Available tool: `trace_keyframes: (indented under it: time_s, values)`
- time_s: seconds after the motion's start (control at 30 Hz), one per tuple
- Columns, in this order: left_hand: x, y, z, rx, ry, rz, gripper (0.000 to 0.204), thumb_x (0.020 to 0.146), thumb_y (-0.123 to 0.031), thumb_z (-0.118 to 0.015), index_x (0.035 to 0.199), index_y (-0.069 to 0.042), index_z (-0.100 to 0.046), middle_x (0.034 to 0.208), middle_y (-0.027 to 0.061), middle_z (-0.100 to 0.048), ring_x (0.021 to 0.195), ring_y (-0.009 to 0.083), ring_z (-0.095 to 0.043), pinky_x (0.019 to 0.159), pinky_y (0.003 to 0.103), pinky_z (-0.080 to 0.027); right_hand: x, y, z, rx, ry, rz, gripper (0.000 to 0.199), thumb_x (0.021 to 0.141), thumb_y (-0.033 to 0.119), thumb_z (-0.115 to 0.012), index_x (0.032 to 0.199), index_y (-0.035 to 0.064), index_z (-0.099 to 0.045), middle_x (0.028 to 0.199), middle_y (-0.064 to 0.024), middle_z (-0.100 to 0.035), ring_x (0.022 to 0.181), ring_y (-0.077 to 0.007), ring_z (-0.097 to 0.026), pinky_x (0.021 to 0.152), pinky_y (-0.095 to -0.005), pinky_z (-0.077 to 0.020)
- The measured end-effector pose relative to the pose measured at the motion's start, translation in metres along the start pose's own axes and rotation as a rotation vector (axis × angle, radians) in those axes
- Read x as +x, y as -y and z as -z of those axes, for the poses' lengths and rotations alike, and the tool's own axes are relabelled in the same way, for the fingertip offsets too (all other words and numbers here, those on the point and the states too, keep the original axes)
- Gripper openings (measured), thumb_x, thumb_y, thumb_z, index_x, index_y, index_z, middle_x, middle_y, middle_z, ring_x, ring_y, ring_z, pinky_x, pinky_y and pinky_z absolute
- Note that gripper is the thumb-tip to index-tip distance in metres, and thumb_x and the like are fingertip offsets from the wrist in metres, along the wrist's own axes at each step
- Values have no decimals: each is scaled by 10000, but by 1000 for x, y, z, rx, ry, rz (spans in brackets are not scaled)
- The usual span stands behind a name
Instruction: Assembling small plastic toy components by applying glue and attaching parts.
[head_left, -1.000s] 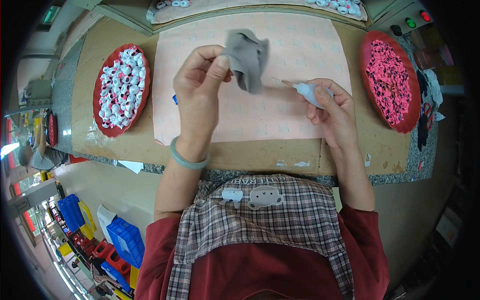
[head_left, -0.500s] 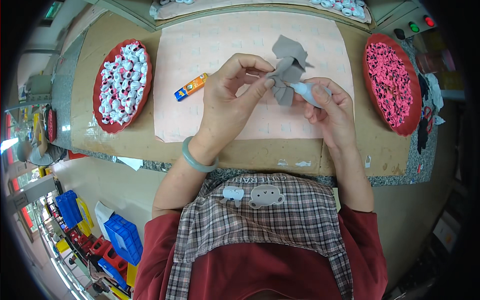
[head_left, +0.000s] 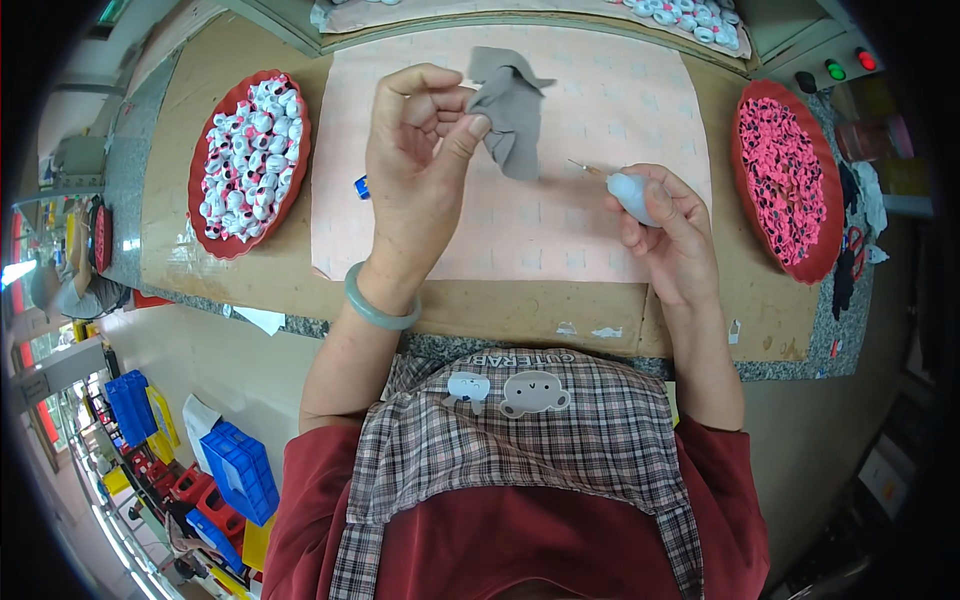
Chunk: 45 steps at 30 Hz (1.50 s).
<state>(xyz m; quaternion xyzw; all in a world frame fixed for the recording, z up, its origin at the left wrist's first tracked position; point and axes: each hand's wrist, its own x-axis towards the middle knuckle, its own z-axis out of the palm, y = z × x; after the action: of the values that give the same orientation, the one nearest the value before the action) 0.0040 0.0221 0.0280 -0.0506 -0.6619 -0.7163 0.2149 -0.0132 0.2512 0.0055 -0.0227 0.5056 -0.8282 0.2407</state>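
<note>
Above the pink sheet [head_left: 580,245], a folded piece of thin grey material [head_left: 512,120] is pinched between the thumb and fingers of my left hand [head_left: 415,165]. My right hand [head_left: 672,225] is closed around a small pale squeeze bottle [head_left: 628,195] with a thin needle tip, which points up and left toward the grey piece. A gap lies between needle and material. Most of a blue-and-orange stick or box [head_left: 361,188] is hidden behind my left hand.
On the left, a scalloped red dish [head_left: 205,235] holds many small white-and-pink pieces. Its match on the right, another red dish [head_left: 823,255], holds pink-and-black ones. A shelf with white pieces [head_left: 690,18] spans the back; scissors [head_left: 853,250] lie far right.
My left hand has moved up and left with the grey piece, away from the bottle's needle, and now covers most of the blue-and-orange object. My right hand has stayed nearly in place.
</note>
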Motion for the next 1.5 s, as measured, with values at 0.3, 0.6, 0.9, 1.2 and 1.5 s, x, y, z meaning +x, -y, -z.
trace_keyframes:
  time_s: [0.3,0.6,0.9,1.2,1.5]
  values:
    - [-9,-6,-16,-39,133,72,326,815,58,-593,1128,-3,-525,976,55,-579,889,107,-552,788,225,-465,2,-2,3,32,35,-12,316,899,261,-572,1043,-20,-566,863,-130,-630,583,-78,-531,524,-166,-437]
    - [-11,-5,-26,180,197,-81,358,754,76,-600,1093,-11,-524,969,32,-577,853,116,-559,758,242,-471,3,-5,1,34,35,2,288,901,228,-568,1042,-23,-571,853,-124,-641,587,-70,-558,500,-162,-440]
    - [-3,-4,-16,27,108,61,331,788,110,-506,1095,1,-451,1002,62,-567,846,94,-555,702,210,-470,0,6,8,-17,-15,83,318,903,249,-565,1060,-28,-555,865,-133,-634,604,-72,-546,475,-152,-410]
    - [6,24,-70,-581,295,348,257,824,48,-551,1074,-13,-548,1003,45,-581,862,81,-567,719,224,-482,-16,40,-16,194,127,227,349,905,247,-566,1112,-25,-493,883,-172,-628,609,-96,-566,514,-166,-452]
    - [31,35,-37,456,408,-149,288,709,81,-496,960,2,-614,1026,152,-593,962,328,-545,842,350,-458,13,21,1,148,-40,125,284,911,206,-557,1084,-16,-520,895,-153,-631,616,-98,-568,545,-183,-475]
